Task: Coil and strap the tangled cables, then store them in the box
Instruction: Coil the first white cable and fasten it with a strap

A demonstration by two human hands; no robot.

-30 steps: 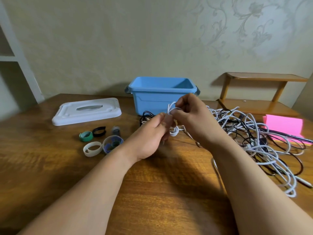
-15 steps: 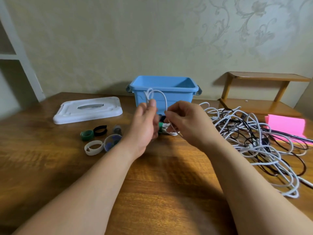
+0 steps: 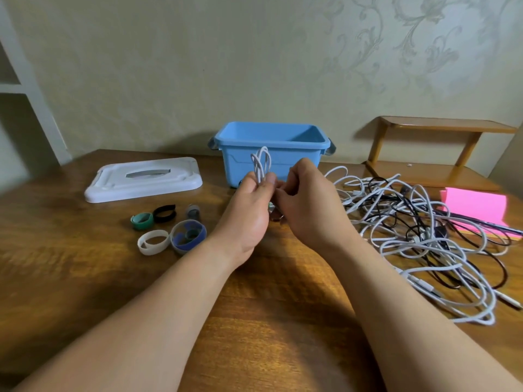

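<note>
Change: the single wide loop of white cable (image 3: 261, 164) is now several tight loops.
Left hand (image 3: 249, 210): pinches the coil's waist; box (image 3: 297, 157) at 12 o'clock.
Right hand (image 3: 308, 205): curled at the coil's 3 o'clock; we cannot tell its hold.
Meaning: we judge strapping next; straps (image 3: 169, 230) at 9 o'clock.

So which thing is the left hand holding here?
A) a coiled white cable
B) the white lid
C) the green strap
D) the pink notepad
A: the left hand pinches a small white cable coil, its loops standing up in front of the blue box.
</note>
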